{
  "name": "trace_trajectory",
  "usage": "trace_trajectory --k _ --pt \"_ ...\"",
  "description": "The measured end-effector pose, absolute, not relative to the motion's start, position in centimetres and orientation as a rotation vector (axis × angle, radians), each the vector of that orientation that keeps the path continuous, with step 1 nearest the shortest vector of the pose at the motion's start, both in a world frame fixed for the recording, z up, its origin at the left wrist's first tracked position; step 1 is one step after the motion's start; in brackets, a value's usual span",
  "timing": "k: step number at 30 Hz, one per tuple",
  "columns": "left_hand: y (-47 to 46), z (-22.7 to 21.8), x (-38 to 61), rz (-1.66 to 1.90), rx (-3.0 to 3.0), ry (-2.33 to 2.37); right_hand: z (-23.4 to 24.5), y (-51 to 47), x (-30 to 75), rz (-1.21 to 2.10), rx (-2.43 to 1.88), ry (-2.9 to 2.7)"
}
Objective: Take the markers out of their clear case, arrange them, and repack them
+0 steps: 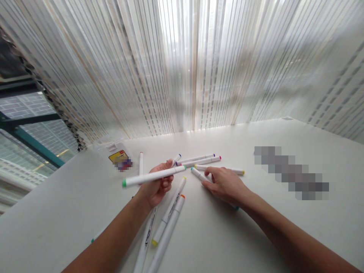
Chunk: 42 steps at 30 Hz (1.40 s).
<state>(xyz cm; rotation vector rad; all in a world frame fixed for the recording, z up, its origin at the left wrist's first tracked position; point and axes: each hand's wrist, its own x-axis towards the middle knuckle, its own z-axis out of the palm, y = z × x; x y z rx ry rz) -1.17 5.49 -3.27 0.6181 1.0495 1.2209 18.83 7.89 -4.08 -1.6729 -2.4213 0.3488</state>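
Observation:
My left hand [157, 185] is closed round a white marker with a green end cap [148, 177], held level above the white table [256, 227]. My right hand [224, 184] rests on the table, its fingers pinching a white marker with a teal end [198, 174]. Several more white markers lie around both hands: a purple-capped one [196, 158] and a pink-capped one [203, 161] just beyond, a yellow-capped one [237, 171] behind my right hand, and yellow-tipped [170, 210] and orange-tipped [167, 235] ones under my left wrist.
A clear plastic case with a yellow label [115, 153] lies at the far left of the table by the curtain. One white marker [141, 163] lies beside the case. Striped sheer curtains [199, 64] hang behind the table. A blurred patch sits on the right side.

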Motion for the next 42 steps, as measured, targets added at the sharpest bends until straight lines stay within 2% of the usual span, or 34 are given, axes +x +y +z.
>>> trace_trajectory --k 10,18,23,31,36,42 --pt "4.0 -2.1 -0.8 1.048 0.726 0.749 -4.1 7.7 18.7 0.297 -1.675 -2.440" --pt "4.9 -2.1 -1.5 1.314 0.734 0.748 -4.1 7.8 18.7 0.316 -1.678 -2.442" --pt "5.2 -1.2 -2.9 1.493 0.859 0.982 -4.1 7.8 18.7 0.318 -1.679 -2.454" --pt "4.8 -2.8 -0.7 0.842 1.470 1.388 -4.3 7.9 18.8 0.304 -1.662 -2.438" --pt "4.9 -4.1 1.9 0.760 1.998 1.703 -4.1 7.8 18.5 0.316 -1.626 -2.450" --pt "4.9 -3.7 1.3 0.806 2.179 1.904 -4.4 7.8 18.4 0.321 -1.610 -2.454"
